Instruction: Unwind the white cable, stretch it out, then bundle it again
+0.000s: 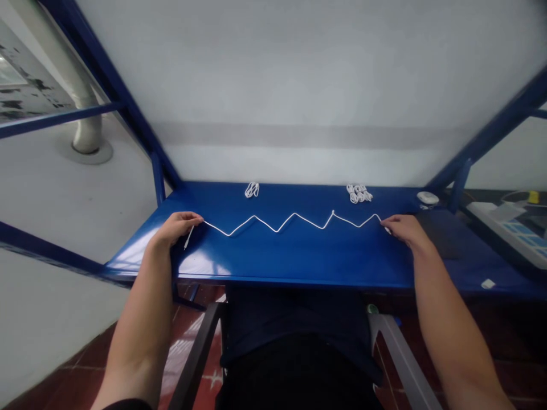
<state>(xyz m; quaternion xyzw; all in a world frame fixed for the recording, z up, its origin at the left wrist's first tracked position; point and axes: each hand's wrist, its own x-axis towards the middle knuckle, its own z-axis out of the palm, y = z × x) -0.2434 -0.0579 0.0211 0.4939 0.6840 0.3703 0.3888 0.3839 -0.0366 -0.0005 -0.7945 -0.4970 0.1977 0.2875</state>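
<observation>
Our left hand (175,229) lies palm down over one end of a white cable (256,216), and our right hand (405,230) rests at the other end; we cannot tell whether either hand grips it. The single cable zigzags between them across a glossy blue metal counter (290,256), with one small plug (188,237) showing below the left hand. Toward the back of the counter sit one white coil (252,190) and, right of it, one cluster of white coils (359,193), then one white puck-shaped object (427,197). A blue steel frame (109,74) stands before a pale wall (299,85), one pale pipe (88,131) rises at upper left, and red floor tiles (85,387) show at the bottom.
</observation>
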